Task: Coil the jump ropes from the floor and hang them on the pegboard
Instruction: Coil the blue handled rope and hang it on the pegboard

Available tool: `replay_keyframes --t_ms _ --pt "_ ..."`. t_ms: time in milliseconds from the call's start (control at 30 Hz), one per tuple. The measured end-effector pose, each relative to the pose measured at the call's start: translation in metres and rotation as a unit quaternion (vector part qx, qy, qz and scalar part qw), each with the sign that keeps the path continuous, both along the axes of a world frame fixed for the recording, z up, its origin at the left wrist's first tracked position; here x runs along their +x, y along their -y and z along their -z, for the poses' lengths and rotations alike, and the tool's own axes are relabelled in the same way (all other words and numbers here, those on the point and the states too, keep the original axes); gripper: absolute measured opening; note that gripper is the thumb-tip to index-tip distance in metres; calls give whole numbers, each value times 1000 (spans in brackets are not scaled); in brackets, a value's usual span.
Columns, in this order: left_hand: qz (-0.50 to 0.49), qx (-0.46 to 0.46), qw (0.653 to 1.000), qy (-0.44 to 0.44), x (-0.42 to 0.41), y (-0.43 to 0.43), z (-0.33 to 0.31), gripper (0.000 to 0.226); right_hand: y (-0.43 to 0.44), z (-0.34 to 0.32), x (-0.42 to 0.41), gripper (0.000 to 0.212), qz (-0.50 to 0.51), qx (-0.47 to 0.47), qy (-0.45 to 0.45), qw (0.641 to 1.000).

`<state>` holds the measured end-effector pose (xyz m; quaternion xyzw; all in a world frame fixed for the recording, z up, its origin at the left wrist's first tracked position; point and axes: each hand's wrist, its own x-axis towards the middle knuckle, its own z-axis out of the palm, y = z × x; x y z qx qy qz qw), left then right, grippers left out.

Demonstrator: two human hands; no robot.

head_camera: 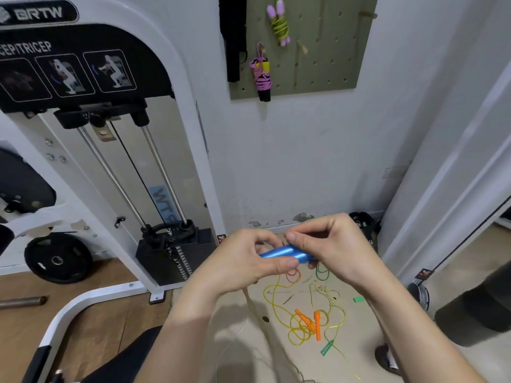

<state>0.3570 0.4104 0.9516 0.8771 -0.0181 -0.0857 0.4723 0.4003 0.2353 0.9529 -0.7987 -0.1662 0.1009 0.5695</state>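
Note:
Both hands hold a pair of shiny blue jump rope handles [287, 254] side by side at chest height. My left hand [243, 264] grips them from the left, and my right hand [329, 244] pinches them from above right. A thin clear cord [235, 335] trails down from them. On the floor lie a yellow rope with orange handles [309, 322] and a tangled green rope with green handles [327, 346]. The olive pegboard [318, 64] on the wall carries a coiled pink rope with black handles [261, 76] and a coiled green rope with lilac handles [279, 23].
A white weight machine [154, 167] with a black weight stack stands at the left. A weight plate [58, 258] leans by it. A black strap [235, 37] hangs left of the pegboard. A dark bag [475, 310] sits at the right.

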Motion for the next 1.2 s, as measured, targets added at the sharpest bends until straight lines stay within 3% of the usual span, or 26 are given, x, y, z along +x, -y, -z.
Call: replay_keyframes --t_ms 100,233,300,367,500,633,733,800,867,933,1067,1200 --pt "5 -24 1000 -10 -5 -5 3 17 1 1 -1 8 -60 -51 -19 997" --pt "61 67 995 -46 -8 0 9 37 3 -7 -4 16 -250 -257 -38 933" --pt "56 70 994 -59 -9 2 9 41 4 -16 -1 16 -262 -312 -36 912" --pt "50 92 993 -53 -9 6 7 42 4 -23 -2 18 -284 -310 -69 905" --pt "48 258 965 30 -12 25 -5 47 5 -30 -5 10 -328 -369 -112 862" --pt "66 299 951 33 -12 39 -16 52 15 -37 -7 4 -336 -377 -132 853" --pt "87 363 926 61 -6 55 -23 42 31 -28 -3 7 -294 -424 0 857" --pt "93 298 948 55 -1 65 -28 30 49 -18 2 10 -260 -378 21 888" --pt "48 91 994 37 4 68 -27 21 74 -14 8 8 -249 -268 -62 929" --pt "-24 -104 994 34 5 77 -22 29 99 -11 15 2 -255 -184 -142 939" --pt "-118 -45 987 96 10 134 -8 32 133 6 19 4 -259 -130 -158 944" --pt "-158 -181 967 80 19 164 2 33 157 19 13 18 -252 -5 -265 931"
